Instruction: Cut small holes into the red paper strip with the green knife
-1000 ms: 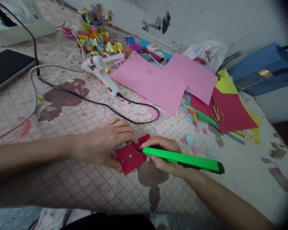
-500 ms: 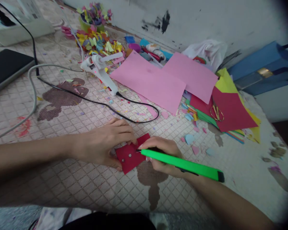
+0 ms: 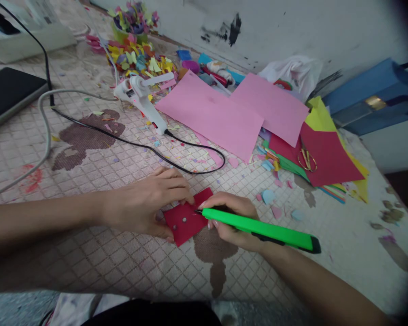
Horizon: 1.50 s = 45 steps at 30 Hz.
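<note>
A small red paper piece point(image 3: 187, 228) lies on the patterned tablecloth, with two small round pale spots and a short curved pale mark on its face. My left hand point(image 3: 156, 203) grips it from the left, thumb at the lower corner and fingers bent at the upper edge. In my right hand point(image 3: 236, 217) is a green utility knife point(image 3: 268, 228) with a black end, held like a pen. Its dark tip is over the paper beside the curved mark; whether it touches I cannot tell.
Beyond my hands lies a white glue gun point(image 3: 144, 102) with a looping black cord point(image 3: 204, 172). Pink sheets point(image 3: 214, 113), a red sheet point(image 3: 329, 154) and gold scissors point(image 3: 307, 159) are to the right. Paper scraps point(image 3: 268, 196) dot the cloth. A black-topped device point(image 3: 13, 93) sits far left.
The utility knife has shifted slightly right and up, its tip drawing back from the curved mark, which now shows more. My left hand and the paper stay nearly in place.
</note>
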{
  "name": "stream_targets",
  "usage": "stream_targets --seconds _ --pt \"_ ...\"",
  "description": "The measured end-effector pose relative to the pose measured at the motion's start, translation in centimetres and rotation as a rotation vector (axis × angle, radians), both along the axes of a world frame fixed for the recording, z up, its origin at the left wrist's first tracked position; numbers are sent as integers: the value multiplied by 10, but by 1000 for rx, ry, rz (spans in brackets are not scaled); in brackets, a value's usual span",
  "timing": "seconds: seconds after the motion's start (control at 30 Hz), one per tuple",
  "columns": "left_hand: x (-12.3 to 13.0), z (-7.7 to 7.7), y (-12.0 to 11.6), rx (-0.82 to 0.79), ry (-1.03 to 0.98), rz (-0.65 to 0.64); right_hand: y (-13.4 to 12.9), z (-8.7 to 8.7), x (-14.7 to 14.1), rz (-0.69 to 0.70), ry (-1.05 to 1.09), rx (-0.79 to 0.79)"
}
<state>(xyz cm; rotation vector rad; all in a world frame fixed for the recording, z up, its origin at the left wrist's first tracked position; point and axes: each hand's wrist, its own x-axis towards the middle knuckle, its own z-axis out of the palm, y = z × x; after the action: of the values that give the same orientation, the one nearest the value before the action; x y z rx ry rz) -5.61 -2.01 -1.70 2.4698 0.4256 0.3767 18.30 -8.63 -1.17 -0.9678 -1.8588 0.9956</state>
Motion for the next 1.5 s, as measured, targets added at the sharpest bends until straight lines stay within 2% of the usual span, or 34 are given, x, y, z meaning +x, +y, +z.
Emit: stream_targets --seconds 0.37,0.63,0.8,0.97,1.5 --pt "-1 -1 0 -8 26 -4 0 3 1 33 -41 -13" --pt "-1 -2 -1 8 3 5 2 2 3 95 -98 48" --pt "-1 -2 0 5 22 1 -1 -2 4 14 7 -26" --pt "-1 -1 0 -2 23 8 -1 0 3 33 -11 16" --pt "0 0 -1 -1 21 7 -1 0 4 51 -35 -3"
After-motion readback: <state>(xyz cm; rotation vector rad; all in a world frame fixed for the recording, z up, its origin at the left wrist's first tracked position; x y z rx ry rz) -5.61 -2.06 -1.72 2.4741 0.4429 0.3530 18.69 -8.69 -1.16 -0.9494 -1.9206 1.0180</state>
